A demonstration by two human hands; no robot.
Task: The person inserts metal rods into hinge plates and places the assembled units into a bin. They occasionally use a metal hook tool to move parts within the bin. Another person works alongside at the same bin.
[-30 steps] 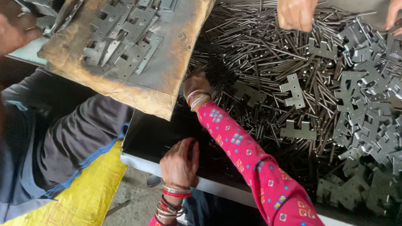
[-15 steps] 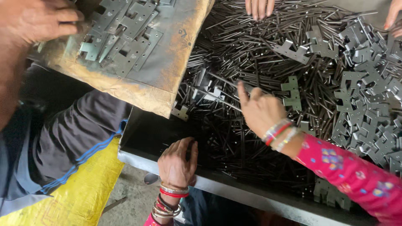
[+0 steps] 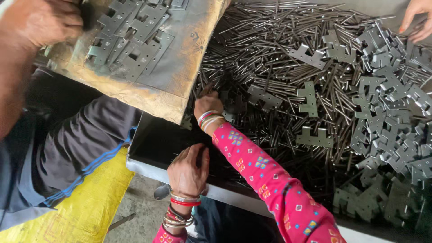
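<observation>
- The left hand (image 3: 188,171) sat low at centre frame, fingers curled together on the near rim of the dark metal tray (image 3: 148,167); whether it held anything could not be told.
- Above it, the right hand (image 3: 208,104) reached into the pile of thin steel pins (image 3: 270,58), its fingers buried there, so their grip could not be told.
- Little open room lay around it: the cardboard sheet (image 3: 180,72) overhung its left.
- Flat hinge plates (image 3: 387,108) crowded the right side.
- A co-worker's hand (image 3: 40,22) pressed the upper left.
</observation>
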